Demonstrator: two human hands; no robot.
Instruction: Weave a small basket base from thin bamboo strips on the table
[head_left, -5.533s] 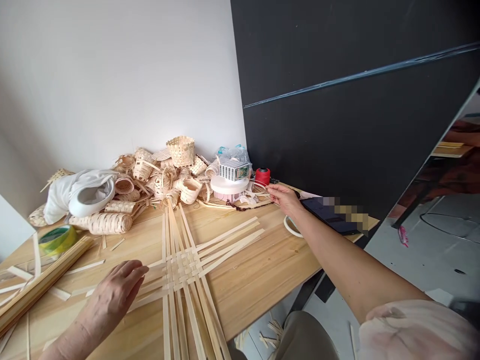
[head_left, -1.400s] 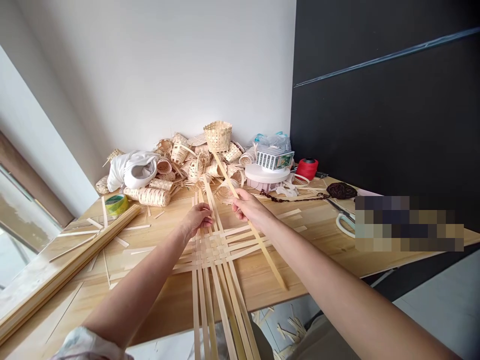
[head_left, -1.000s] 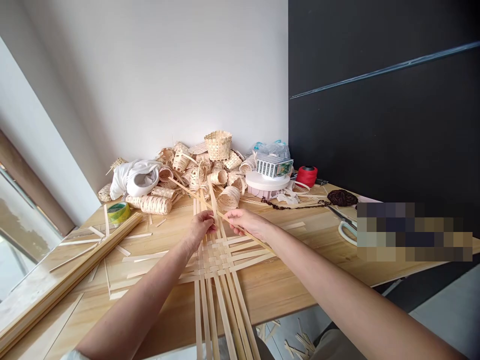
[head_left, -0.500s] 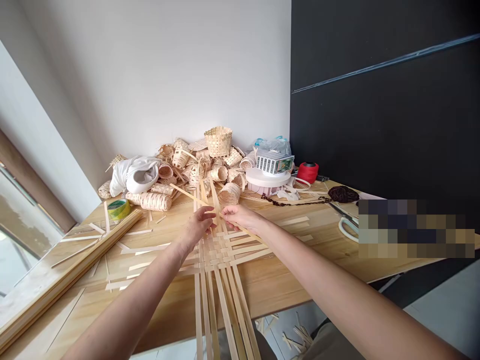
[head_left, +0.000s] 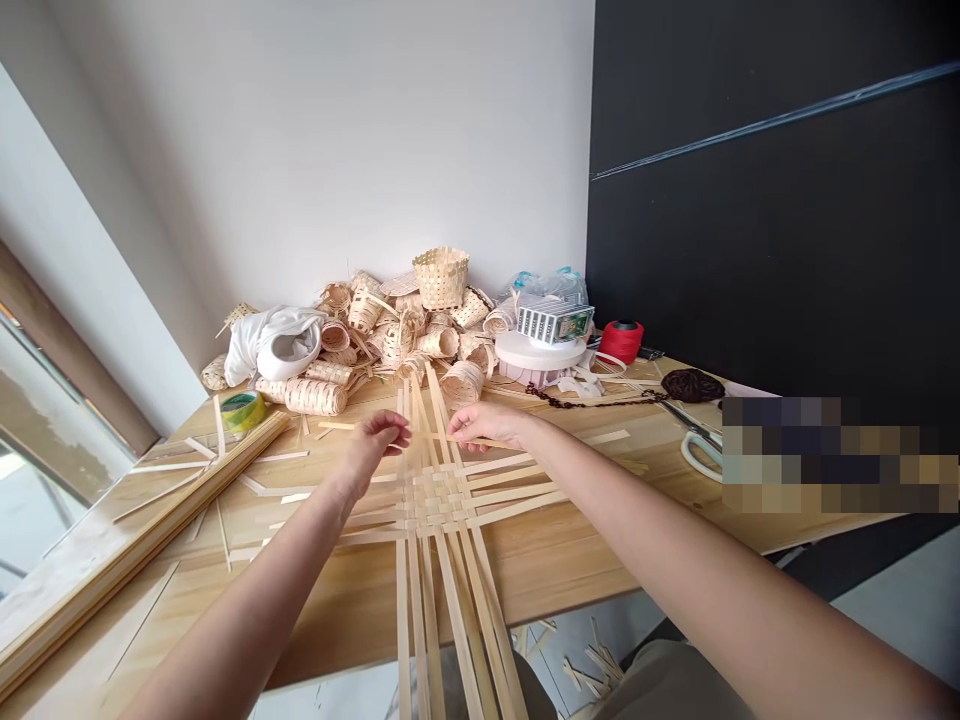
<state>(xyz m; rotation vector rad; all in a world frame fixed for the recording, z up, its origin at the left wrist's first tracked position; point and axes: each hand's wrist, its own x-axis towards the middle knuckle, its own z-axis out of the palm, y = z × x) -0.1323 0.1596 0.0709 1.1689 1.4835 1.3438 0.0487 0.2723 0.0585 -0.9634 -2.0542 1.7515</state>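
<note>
From the head view, we pinch a loose strip [head_left: 337, 427] between the fingers of our left hand [head_left: 373, 445] and our right hand [head_left: 491, 426], level across the long strips just beyond the woven mat [head_left: 439, 498]. The mat lies near the front edge of the bench [head_left: 562, 572], its strips overhanging that edge. Baskets [head_left: 441, 280] crowd the back edge; scissors [head_left: 703, 457] lie toward the right end.

The woven strips [head_left: 437, 502] look like thin, matt wood; the table [head_left: 570, 565] is smooth, grained wood with a soft sheen. The basket [head_left: 441, 280] is rough, woven wood, the cloth [head_left: 251, 342] matt, the tape [head_left: 247, 414] glossy plastic, the bag [head_left: 553, 287] crinkled clear plastic, the yarn [head_left: 691, 385] matt and rough.
</note>
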